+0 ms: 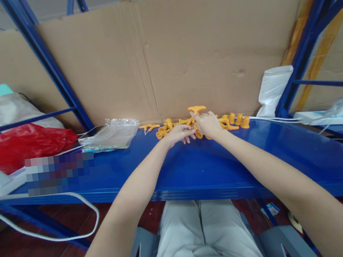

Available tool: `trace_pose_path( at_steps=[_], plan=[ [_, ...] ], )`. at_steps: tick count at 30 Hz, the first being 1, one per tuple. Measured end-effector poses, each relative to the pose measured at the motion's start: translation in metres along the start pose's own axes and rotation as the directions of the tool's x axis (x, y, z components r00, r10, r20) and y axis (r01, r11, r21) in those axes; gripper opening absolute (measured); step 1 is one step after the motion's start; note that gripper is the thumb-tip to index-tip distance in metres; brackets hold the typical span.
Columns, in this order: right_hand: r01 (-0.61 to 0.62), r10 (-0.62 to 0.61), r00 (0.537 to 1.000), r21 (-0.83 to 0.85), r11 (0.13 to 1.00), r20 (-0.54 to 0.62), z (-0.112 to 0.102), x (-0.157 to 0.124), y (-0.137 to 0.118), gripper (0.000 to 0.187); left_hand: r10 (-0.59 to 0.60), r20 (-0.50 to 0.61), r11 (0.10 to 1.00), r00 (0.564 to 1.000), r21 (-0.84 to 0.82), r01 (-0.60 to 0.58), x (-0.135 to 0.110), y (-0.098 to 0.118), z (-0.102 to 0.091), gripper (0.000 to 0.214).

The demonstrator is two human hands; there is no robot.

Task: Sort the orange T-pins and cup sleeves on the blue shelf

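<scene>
Along the back of the blue shelf lies a row of orange plastic pieces [162, 133], some cup-shaped and some with T-shaped or branching handles. A few have small metal chains. My right hand [208, 125] is closed over the row, and an orange T-shaped handle [197, 109] stands up at its fingertips, held there. Just left of it, my left hand [180, 134] has its fingers curled in toward the right hand, close to a small chain. What its fingertips pinch, if anything, is too small to make out. More orange cups [245, 121] stand to the right of my right hand.
Blue metal shelf [195, 171] in front of me, with a cardboard panel [212, 49] behind it. Clear plastic bags [113, 134], a red bag [30, 140] and a white cable [97, 219] are on the left. A white foam-like packet [274, 92] leans at the right post.
</scene>
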State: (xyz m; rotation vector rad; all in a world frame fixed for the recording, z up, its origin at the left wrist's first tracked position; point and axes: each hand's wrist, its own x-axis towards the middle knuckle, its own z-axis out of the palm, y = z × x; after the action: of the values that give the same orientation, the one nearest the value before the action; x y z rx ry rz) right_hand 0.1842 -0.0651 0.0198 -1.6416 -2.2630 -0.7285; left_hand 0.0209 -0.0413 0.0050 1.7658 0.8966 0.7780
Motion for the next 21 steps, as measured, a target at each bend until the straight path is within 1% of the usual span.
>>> trace_pose_path(
  at_steps=[3,5,9,12,15,18,21],
  plan=[
    [-0.011,0.011,0.999,0.012,1.0,0.031,-0.004,0.0,-0.003,0.058,0.032,-0.043,0.999,0.999,0.029,-0.031,0.002,0.0,0.001,0.015],
    [-0.018,0.017,0.999,0.027,0.999,0.047,-0.005,0.0,-0.004,0.062,0.041,-0.076,0.999,0.996,0.02,-0.039,0.002,-0.001,0.0,0.016],
    [-0.038,0.035,0.997,0.034,0.999,0.068,-0.003,0.0,-0.003,0.066,0.049,-0.175,0.996,0.983,-0.062,-0.061,0.003,-0.001,-0.004,0.015],
    [-0.03,0.029,0.998,0.026,0.999,0.047,-0.001,0.0,-0.002,0.066,0.011,-0.278,0.986,0.96,-0.159,-0.057,0.003,-0.001,-0.01,0.014],
    [-0.019,0.019,0.999,0.016,1.0,0.045,0.0,-0.001,-0.002,0.067,-0.059,-0.398,0.966,0.915,-0.254,-0.048,0.003,0.001,-0.017,0.014],
    [-0.016,0.015,0.997,0.014,1.0,0.07,0.0,-0.001,-0.003,0.066,-0.106,-0.509,0.948,0.854,-0.311,-0.068,0.002,0.001,-0.027,0.015],
    [-0.012,0.009,0.998,0.033,0.999,0.067,0.003,0.0,-0.002,0.066,-0.166,-0.598,0.935,0.784,-0.349,-0.068,0.002,-0.001,-0.037,0.014]
  ],
)
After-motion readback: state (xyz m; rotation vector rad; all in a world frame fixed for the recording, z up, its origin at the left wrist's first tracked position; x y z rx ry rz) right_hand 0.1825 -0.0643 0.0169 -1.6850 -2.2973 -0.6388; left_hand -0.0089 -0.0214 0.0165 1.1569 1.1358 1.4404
